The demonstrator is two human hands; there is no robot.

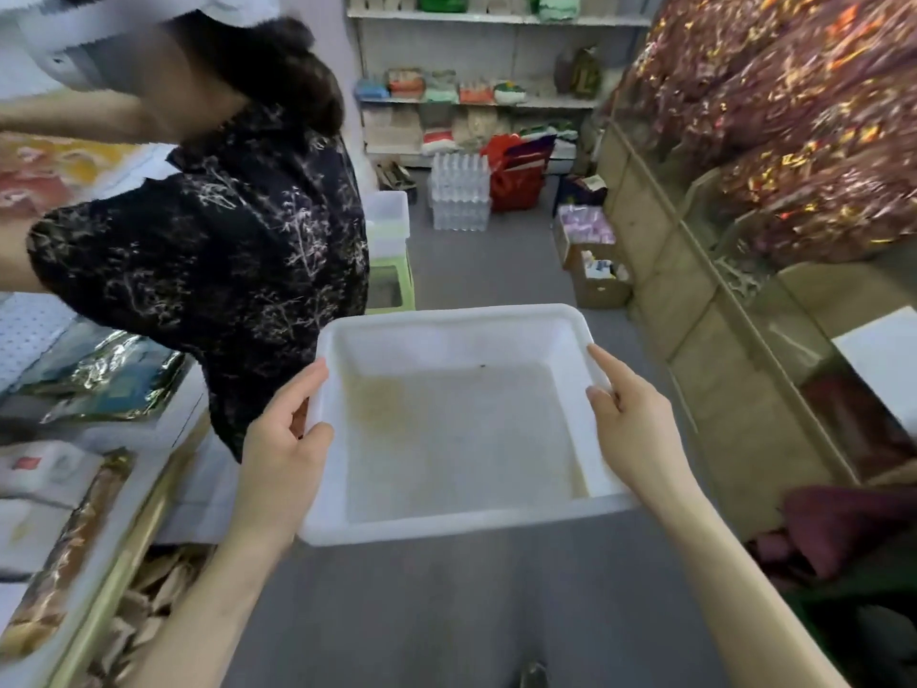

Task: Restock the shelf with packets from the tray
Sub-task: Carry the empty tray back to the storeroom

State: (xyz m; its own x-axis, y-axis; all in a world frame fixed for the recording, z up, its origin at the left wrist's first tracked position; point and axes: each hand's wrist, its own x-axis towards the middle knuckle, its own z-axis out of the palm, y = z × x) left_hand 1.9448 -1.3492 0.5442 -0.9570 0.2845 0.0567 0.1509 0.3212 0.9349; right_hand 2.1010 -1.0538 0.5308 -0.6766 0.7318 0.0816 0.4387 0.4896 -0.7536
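Note:
I carry a white plastic tray (456, 518) in front of me over the grey floor. Its inside holds no packets, only a yellowish stain. My left hand (288, 434) grips the tray's left rim, thumb inside and fingers curled under. My right hand (632, 424) holds the right rim, index finger stretched along the edge and thumb hooked over it. Shelves with silver and brown packets (94, 384) run along the left. Dark red packets (804, 141) fill the shelf at the upper right.
A person in a dark patterned shirt (223, 255) stands close on the left, reaching toward the left shelf. Further down the aisle are white tubs (389, 216), a pack of water bottles (459, 198), a red bag (516, 176) and cardboard boxes (598, 280).

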